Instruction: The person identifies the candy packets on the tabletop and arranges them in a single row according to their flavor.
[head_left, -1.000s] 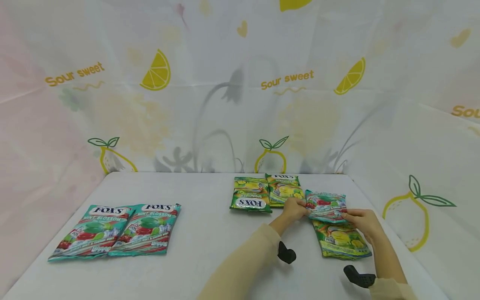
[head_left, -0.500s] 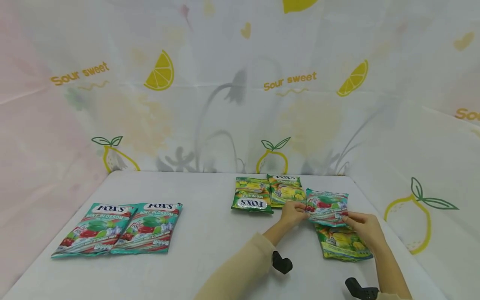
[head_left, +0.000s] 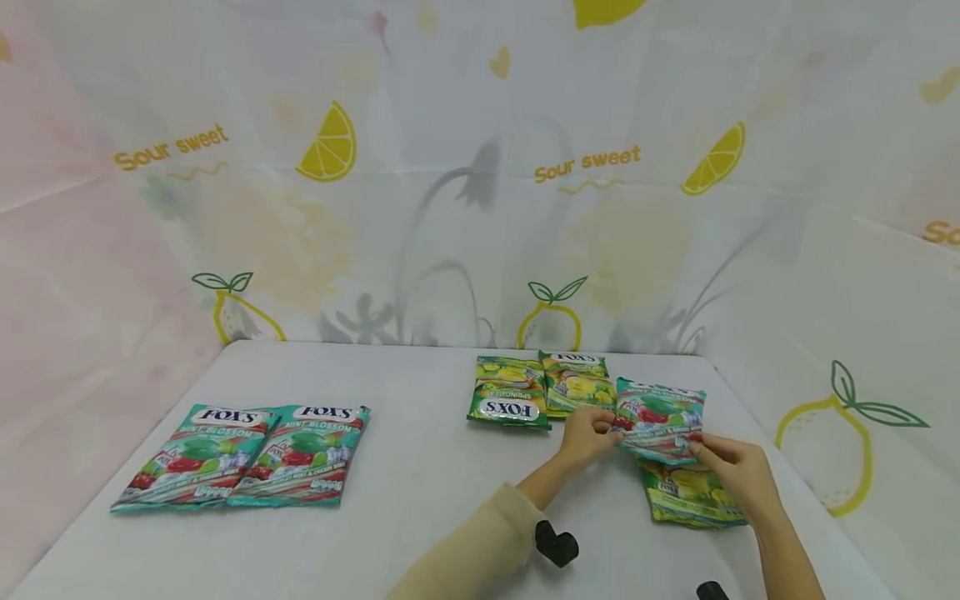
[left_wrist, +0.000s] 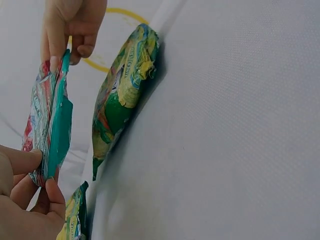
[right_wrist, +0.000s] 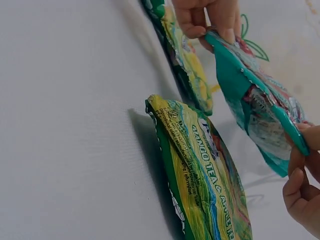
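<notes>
A teal candy bag (head_left: 660, 421) with red and green fruit printing is held up off the table by both hands. My left hand (head_left: 585, 440) pinches its left edge between thumb and fingers. The right hand (head_left: 738, 473) pinches the lower right edge, thumb on the printed front. Under and behind it lies a green and yellow candy bag (head_left: 693, 498), partly covered in the head view. Its printed side shows in the right wrist view as a green and yellow bag (right_wrist: 200, 165), apart from the teal one.
Two more green and yellow bags, a left one (head_left: 510, 392) and a right one (head_left: 576, 385), lie side by side at the back. Two teal bags, one (head_left: 198, 458) overlapping another (head_left: 300, 457), lie at the left of the white table (head_left: 420, 500). A printed cloth (head_left: 420, 233) stands behind.
Both hands have drawn the teal bag slightly nearer and its front tilts more toward the head camera. It covers more of the green and yellow bag below. The view has shifted a little.
</notes>
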